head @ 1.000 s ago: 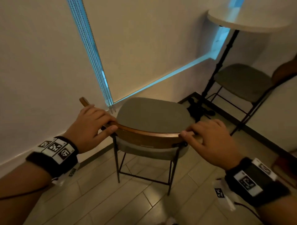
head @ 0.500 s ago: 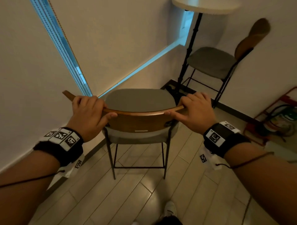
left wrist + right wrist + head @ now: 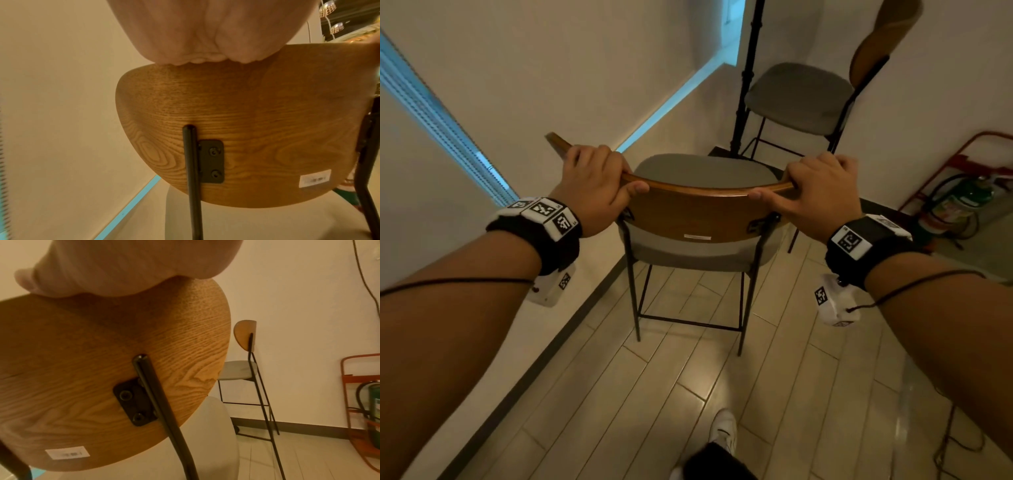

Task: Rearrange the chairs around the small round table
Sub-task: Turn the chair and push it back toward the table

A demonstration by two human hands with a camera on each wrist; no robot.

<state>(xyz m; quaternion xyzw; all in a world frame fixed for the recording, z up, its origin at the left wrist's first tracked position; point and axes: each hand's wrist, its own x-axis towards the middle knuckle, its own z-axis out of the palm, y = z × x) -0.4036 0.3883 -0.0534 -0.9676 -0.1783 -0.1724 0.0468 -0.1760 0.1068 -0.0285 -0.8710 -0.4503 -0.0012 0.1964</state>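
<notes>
A chair with a curved wooden backrest (image 3: pixel 698 212), grey seat (image 3: pixel 705 174) and thin black legs stands in front of me. My left hand (image 3: pixel 599 181) grips the backrest's left end, fingers over the top and thumb behind. My right hand (image 3: pixel 815 192) grips the right end the same way. Both wrist views show the backrest (image 3: pixel 246 129) (image 3: pixel 102 369) from behind under each palm. A second, matching chair (image 3: pixel 801 92) (image 3: pixel 242 369) stands against the far wall. The table's black pole (image 3: pixel 748 68) rises just left of it; the tabletop is out of view.
A white wall with a blue-lit window strip (image 3: pixel 448 137) runs close along the left. A red stand (image 3: pixel 962 161) holding a green extinguisher (image 3: pixel 959 202) sits at the right wall. My shoe (image 3: pixel 722 428) is on the pale plank floor (image 3: pixel 619 394) behind the chair. A cable (image 3: pixel 955 442) trails at lower right.
Both hands have kept their grip while the chair has come back toward me and turned right. The second chair and table pole now lie straight ahead, and the extinguisher has come into view.
</notes>
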